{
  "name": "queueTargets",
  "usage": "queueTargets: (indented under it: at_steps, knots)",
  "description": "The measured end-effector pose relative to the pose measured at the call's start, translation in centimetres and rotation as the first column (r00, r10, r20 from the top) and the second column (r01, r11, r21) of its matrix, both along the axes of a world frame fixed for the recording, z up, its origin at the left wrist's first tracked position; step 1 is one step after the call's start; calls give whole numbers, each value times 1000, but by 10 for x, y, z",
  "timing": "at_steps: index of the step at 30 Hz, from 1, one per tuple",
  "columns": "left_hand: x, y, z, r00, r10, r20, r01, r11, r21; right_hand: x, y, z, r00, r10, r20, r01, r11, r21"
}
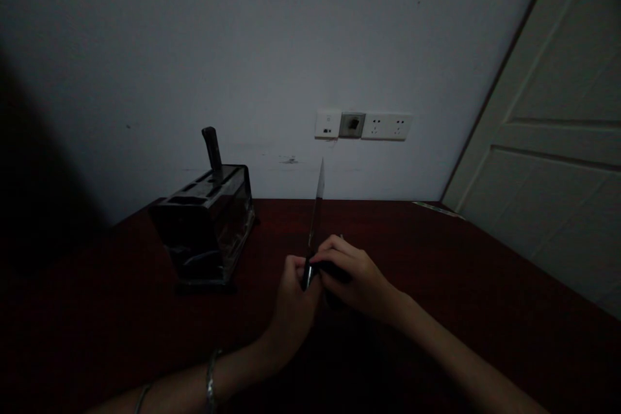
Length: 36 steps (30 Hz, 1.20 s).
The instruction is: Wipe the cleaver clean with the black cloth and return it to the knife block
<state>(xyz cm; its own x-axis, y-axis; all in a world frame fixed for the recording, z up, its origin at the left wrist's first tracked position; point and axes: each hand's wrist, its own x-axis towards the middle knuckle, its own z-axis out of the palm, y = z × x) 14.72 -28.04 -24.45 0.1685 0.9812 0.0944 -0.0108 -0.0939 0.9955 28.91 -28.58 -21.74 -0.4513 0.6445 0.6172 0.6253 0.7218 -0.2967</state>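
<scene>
A knife (317,207) points up and away from me above the table, its narrow blade catching a little light. My left hand (297,297) is closed round its dark, shiny handle (308,273). Close against it, my right hand (356,275) is curled round a black object (336,270), its fingertips touching or nearly touching the knife handle. Poor light hides what kind of thing that black object is. To the left stands a dark knife block (194,242) with slots on top. One black knife handle (212,149) sticks up out of it.
The dark red table (388,233) runs back to a pale wall (218,45). Sockets and switches (387,126) are set in the wall above the table's back edge. A white panelled door (548,142) leans into view on the right. The room is dim.
</scene>
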Motion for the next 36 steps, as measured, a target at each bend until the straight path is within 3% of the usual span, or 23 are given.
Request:
queueTargets:
  at_steps: [3, 7, 10, 19, 24, 27, 30, 36]
  knots:
    - [0, -1, 3, 999, -20, 37, 21, 1000, -22, -1, 0, -2, 998, -31, 56, 29, 999, 44]
    - [2, -2, 5, 999, 12, 49, -12, 1000, -6, 1, -1, -2, 970, -168, 178, 127, 967, 223]
    - [2, -1, 3, 998, 10, 61, -8, 1000, -27, 1, -2, 0, 956, -193, 221, 134, 957, 258]
    - [3, 0, -1, 998, 13, 56, -8, 997, -77, -1, 0, -4, 992, -97, 85, 93, 995, 45]
    - [4, -1, 2, 998, 14, 68, -7, 994, -105, 7, 3, 3, 983, -39, -178, 61, 991, 119]
    - [4, -1, 5, 998, -37, 50, 45, 985, -167, 19, 11, 9, 940, -159, -301, 202, 972, 118]
    - [4, -1, 8, 995, -91, 40, 97, 973, -209, 29, 23, 5, 889, -326, -321, 333, 942, -34]
    - [5, -1, 12, 998, -38, 40, 45, 984, -173, 21, 33, -20, 839, -450, -307, 378, 887, -266]
